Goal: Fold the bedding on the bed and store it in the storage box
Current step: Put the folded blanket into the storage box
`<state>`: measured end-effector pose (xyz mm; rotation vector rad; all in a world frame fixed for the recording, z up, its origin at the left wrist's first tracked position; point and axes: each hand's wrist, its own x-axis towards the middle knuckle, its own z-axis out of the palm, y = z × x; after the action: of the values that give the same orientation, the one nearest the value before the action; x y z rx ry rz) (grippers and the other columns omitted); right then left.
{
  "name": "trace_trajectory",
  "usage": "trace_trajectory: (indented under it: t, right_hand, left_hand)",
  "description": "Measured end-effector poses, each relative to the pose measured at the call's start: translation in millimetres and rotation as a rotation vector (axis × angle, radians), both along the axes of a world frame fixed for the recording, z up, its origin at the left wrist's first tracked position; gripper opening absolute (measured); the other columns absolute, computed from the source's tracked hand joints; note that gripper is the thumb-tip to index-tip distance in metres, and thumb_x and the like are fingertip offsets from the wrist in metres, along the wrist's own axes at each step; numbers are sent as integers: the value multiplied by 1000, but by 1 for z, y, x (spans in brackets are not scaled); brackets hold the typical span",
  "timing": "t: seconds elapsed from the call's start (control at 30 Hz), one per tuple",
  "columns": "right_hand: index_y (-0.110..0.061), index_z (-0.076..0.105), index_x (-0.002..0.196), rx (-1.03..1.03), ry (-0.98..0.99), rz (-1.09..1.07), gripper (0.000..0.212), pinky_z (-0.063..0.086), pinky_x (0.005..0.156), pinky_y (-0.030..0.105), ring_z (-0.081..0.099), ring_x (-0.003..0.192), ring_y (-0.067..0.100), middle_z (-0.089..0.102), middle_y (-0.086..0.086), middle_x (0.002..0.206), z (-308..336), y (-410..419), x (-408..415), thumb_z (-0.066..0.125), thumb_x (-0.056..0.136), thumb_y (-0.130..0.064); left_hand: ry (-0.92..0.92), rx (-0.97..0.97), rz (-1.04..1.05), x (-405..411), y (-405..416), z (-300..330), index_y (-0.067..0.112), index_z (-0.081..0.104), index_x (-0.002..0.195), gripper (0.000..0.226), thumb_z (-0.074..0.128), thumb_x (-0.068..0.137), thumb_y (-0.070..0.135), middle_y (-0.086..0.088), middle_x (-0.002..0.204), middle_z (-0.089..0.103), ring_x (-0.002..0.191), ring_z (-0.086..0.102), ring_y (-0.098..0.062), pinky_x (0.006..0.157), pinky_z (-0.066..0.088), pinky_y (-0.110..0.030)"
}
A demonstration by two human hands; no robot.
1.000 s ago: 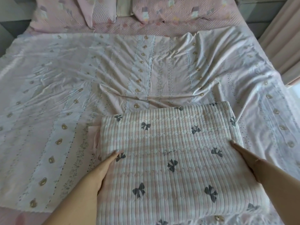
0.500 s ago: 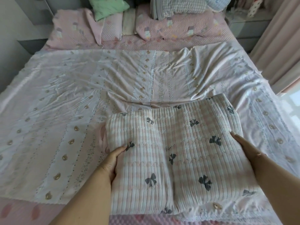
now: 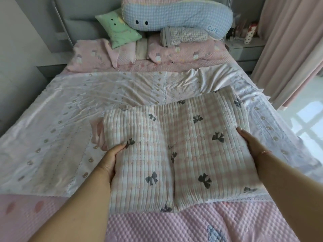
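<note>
A folded pink-and-white checked quilt (image 3: 176, 147) with dark bows is held just above the near part of the bed, sagging along its middle. My left hand (image 3: 110, 159) grips its left edge, thumb on top. At the quilt's right edge my right hand (image 3: 251, 145) holds on the same way. Under it a pale sheet (image 3: 70, 123) with small bear prints lies spread and wrinkled across the bed. No storage box is in view.
Pink pillows (image 3: 183, 51), a green cushion (image 3: 118, 30), a checked cushion (image 3: 183, 35) and a long blue plush pillow (image 3: 176, 13) sit at the grey headboard. A pink dotted mattress cover (image 3: 192, 224) shows at the foot. Pink curtains (image 3: 288, 49) hang at the right, beside a bedside unit (image 3: 244, 48).
Both hands have raised the folded quilt off the bed and it now sags in the middle. The view has tilted up, bringing the headboard and cushions into sight.
</note>
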<state>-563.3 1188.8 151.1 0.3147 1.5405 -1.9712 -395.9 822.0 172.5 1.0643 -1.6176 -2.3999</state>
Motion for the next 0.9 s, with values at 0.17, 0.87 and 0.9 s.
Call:
trace_trajectory:
  t: [0.17, 0.87, 0.9]
  right_hand:
    - [-15, 63, 108, 17, 20, 83, 36, 57, 65, 37, 72, 71, 26, 73, 12, 89, 12, -23, 32, 52, 89, -44]
    - [-15, 64, 116, -58, 87, 962, 41, 56, 63, 31, 71, 81, 24, 73, 10, 97, 83, -266, 280, 51, 92, -46]
    - [-17, 64, 114, -55, 86, 1024, 39, 55, 58, 28, 72, 75, 21, 74, 8, 93, 85, -284, 306, 50, 92, -46]
  left_hand:
    - [29, -16, 86, 62, -9, 16, 18, 63, 106, 47, 67, 62, 32, -3, 78, 76, 71, 72, -18, 61, 53, -30]
    - [-66, -37, 1061, 499, 51, 75, 13, 58, 120, 40, 66, 84, 32, -12, 97, 68, 83, 67, -28, 54, 54, -32]
    - [-74, -35, 1115, 527, 57, 76, 12, 57, 126, 49, 68, 83, 31, -13, 98, 69, 84, 67, -28, 53, 55, -32]
